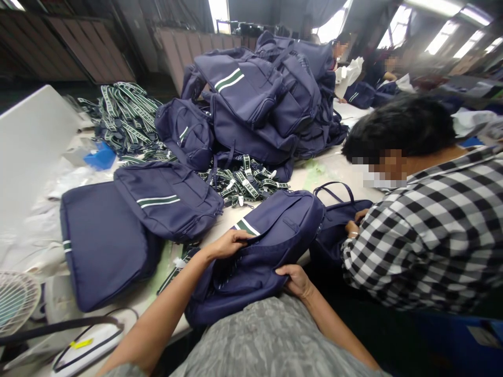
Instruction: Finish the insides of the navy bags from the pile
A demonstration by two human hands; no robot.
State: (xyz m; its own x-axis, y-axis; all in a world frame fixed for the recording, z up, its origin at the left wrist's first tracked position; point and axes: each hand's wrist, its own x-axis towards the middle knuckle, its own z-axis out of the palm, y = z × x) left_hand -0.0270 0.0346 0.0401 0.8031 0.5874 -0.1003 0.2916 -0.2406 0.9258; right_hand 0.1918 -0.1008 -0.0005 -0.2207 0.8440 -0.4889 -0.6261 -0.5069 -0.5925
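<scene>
A navy backpack (271, 256) with a green-and-white stripe lies at the table's front edge, against my body. My left hand (230, 244) is closed on its upper panel beside the stripe, with the fingertips partly hidden in a fold. My right hand (296, 280) grips the near edge of the same backpack, thumb on top and the other fingers hidden beneath the fabric. To the left, a striped backpack (168, 199) leans over another navy bag (104, 235). Green-and-white lettered straps (247, 180) lie loose just beyond the backpack in my hands.
A big heap of navy backpacks (255, 104) rises at the back, next to a pile of lettered straps (126, 118). On my right a co-worker in a checked shirt (428, 230) bends over another navy bag (330, 230). A fan (18, 303) stands at the lower left.
</scene>
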